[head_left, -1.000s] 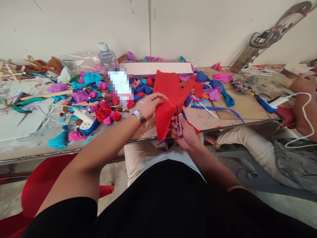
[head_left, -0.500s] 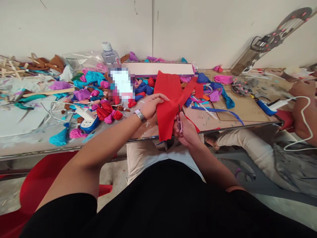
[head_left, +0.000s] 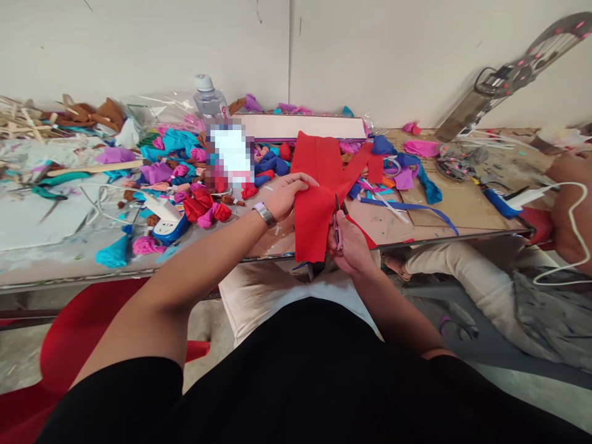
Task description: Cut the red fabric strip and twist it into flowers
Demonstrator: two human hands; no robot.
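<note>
A piece of red fabric [head_left: 319, 185] lies over the table's front edge, partly slit into strips. My left hand [head_left: 287, 192] grips its left edge, fingers curled over the cloth; a metal watch sits on that wrist. My right hand [head_left: 350, 246] is closed round small pink thread snips [head_left: 337, 225], whose blades point up into the red fabric at the cut.
The table [head_left: 69, 259] is strewn with coloured fabric scraps and rolled rosettes [head_left: 203, 206]. A water bottle [head_left: 209, 102], a white-and-blue power strip [head_left: 164, 223] and a long white box [head_left: 305, 126] stand behind. Another person's arm [head_left: 571, 203] and legs are at the right. A red chair [head_left: 83, 333] stands lower left.
The snips have crept slightly upward along the cut in the red fabric. The camera shifted a little; both hands keep their grips.
</note>
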